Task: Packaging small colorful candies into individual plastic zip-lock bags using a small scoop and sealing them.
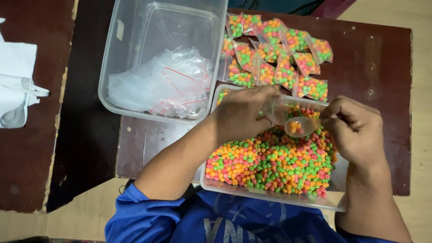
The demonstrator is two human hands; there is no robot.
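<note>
A: Far left?
B: White cloth (15, 85) on a dark brown surface, well apart from the work. Then a gap, then the brown bench (378, 67).

A: On the bench, left part?
B: Large clear tub (135, 27), holding a loose heap of empty clear bags with red seal strips (168, 83).

A: Middle?
B: Left hand (240, 112), fingers curled shut around a small clear bag (272, 110), held over the second tub (270, 195). That tub sits at the near edge, just before the person's blue shirt (180, 220), and is filled with small round candies (270, 164) in orange, green, pink and yellow.

A: Behind it?
B: A cluster of filled bags (279, 56), same candy, overlapping, touching the far rim of the candy tub or nearly; cannot tell which.

A: Right side?
B: Right hand (355, 130), closed on the handle of a clear plastic spoon (300, 127). The bowl carries a few candies and points left, right at the bag's mouth. Both hands hover above the candy.
</note>
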